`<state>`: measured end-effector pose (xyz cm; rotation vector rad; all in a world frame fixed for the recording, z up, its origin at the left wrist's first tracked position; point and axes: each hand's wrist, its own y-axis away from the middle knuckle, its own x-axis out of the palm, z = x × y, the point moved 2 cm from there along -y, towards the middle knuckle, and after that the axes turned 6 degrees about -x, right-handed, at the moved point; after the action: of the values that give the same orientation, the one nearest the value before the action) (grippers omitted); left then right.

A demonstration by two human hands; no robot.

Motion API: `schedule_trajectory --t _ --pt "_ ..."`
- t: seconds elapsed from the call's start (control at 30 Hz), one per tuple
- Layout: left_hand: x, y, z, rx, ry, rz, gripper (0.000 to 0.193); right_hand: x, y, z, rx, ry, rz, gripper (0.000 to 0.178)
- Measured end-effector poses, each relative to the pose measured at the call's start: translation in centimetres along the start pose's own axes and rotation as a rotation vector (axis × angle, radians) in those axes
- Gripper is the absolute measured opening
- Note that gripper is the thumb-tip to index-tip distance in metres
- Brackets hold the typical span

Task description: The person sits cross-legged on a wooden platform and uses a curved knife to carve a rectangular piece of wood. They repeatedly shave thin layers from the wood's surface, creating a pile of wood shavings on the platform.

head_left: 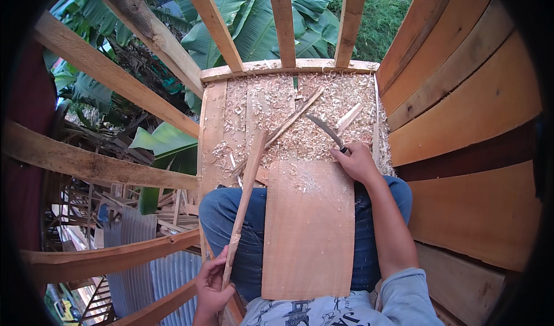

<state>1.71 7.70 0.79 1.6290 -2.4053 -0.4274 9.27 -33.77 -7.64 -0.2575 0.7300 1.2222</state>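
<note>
My left hand (213, 281) grips the lower end of a long, partly shaved wooden stick (248, 193), which slants up and away past my left knee. In my right hand (356, 163) is a curved knife (326, 131) with a dark handle, its blade pointing up and to the left over the shavings. A flat wooden board (309, 233) lies across my lap between both hands, with fine shavings on its far end. The blade is apart from the stick.
Wood shavings (323, 118) cover the plank floor (214, 112) ahead. A thin split stick (294, 117) and a pale wood piece (349, 117) lie among them. Wooden slats (283, 23) rail the left and far sides; a plank wall (461, 118) stands right. Banana leaves (242, 28) grow beyond.
</note>
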Motion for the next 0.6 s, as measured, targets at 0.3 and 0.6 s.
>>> schedule_trajectory --t 0.3,0.6 --pt "0.6 1.0 -1.2 -0.142 -0.159 0.021 0.057 0.9 0.1 0.2 -0.048 -0.010 -0.055 0.037" --pt "1.4 -0.2 -5.3 -0.248 -0.737 -0.077 0.044 1.1 0.0 -1.7 -0.073 -0.117 -0.103 0.036"
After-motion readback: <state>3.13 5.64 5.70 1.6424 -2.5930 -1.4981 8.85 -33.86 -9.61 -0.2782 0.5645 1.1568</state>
